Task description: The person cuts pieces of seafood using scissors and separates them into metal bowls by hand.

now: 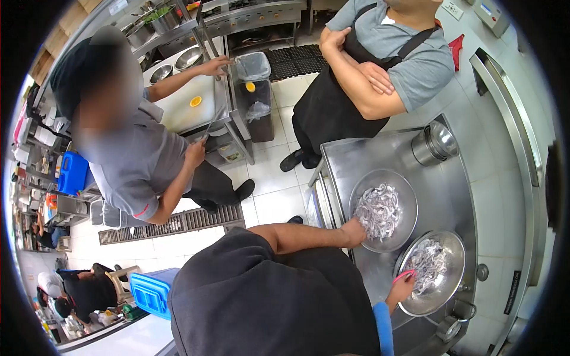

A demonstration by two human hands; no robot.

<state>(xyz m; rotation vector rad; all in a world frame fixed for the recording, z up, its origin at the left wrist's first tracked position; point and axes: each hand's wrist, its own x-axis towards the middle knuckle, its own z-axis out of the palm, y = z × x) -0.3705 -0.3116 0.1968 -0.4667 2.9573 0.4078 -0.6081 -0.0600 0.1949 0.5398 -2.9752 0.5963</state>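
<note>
My left hand (354, 232) reaches over the near rim of a wide metal bowl (407, 206) and rests beside a heap of pale, greyish strips (380, 210) that look like cut squid. Its fingers are turned away, so their grip does not show. Lower down, my right hand (401, 289) is closed round a tool with a pink looped handle (405, 275); its working end cannot be made out. This hand is at the edge of a second metal bowl (452, 291), which holds more such strips (428, 264) with whitish patches. A blue band covers my right forearm.
Both bowls stand on a steel table (356, 155), with metal pots (428, 148) at its far left corner. A person in an apron (350, 77) stands there, arms crossed. Behind, another person (139, 154) holds a knife (212, 126) near a cutting board (178, 115).
</note>
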